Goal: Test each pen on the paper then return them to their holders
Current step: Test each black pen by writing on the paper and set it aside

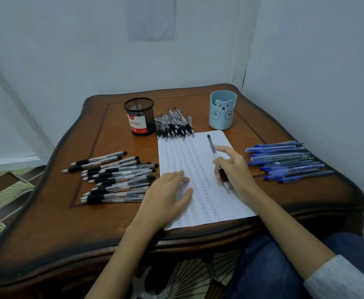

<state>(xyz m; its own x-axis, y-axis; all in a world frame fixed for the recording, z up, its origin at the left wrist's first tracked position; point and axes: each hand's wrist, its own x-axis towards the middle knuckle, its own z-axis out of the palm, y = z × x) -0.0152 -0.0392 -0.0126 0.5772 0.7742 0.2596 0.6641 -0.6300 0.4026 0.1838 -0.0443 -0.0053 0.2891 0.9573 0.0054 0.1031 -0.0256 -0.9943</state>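
Pen (212, 146) in right hand (236, 169) — left hand (168, 193) flat on paper (226, 203).

Two holders: one black mesh cup (139, 117), one blue bear cup (222, 111); one sheet of paper (222, 141); three pen heaps, each too crowded to count: left black-grip heap (116, 178), rear black-grip heap (174, 126), right blue heap (289, 161); one pen (211, 143) in the right hand (236, 169).
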